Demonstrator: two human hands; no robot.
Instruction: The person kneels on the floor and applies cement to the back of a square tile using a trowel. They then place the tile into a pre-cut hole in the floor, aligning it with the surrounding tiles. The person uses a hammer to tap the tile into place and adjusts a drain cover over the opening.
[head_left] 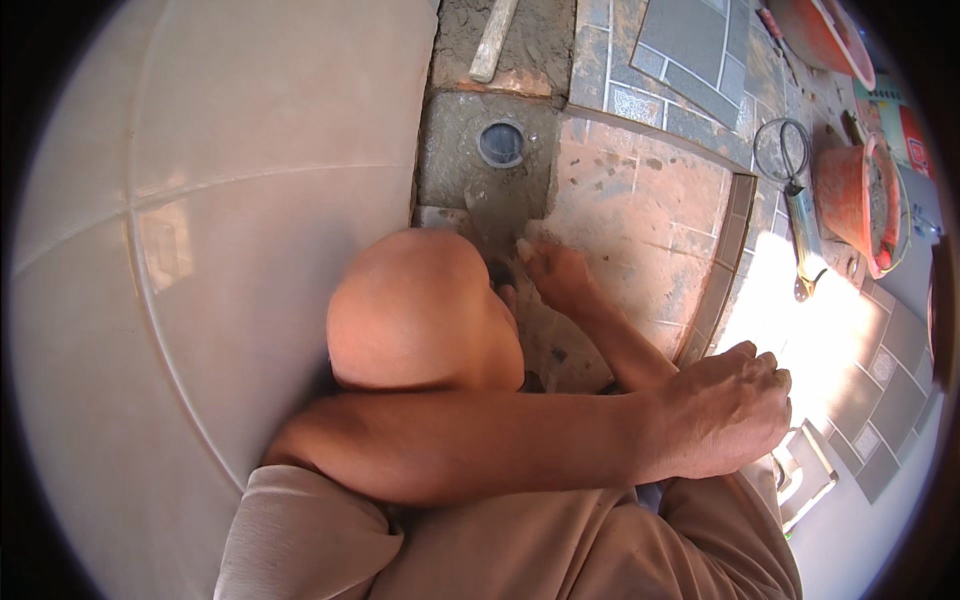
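Note:
My bent bare knee (425, 310) rises in the middle and hides part of the work area. Beyond it, my right hand (555, 275) is low at the floor, fingers closed by what looks like a trowel, whose grey blade (497, 205) lies on wet mortar (450, 150). The handle is mostly hidden. A round drain pipe opening (501, 145) is set in the mortar just past the blade. My left forearm crosses in front of the knee, and my left hand (720, 412) is curled above the right forearm, its fingertips out of sight.
Glossy wall tiles (220, 280) stand close on the left. A wooden stick (493, 42) lies on rough mortar at the far end. Loose grey tiles (690, 45), a slim tool with a looped cord (803, 235), a red bucket (850, 200) and a red basin (815, 35) are to the right.

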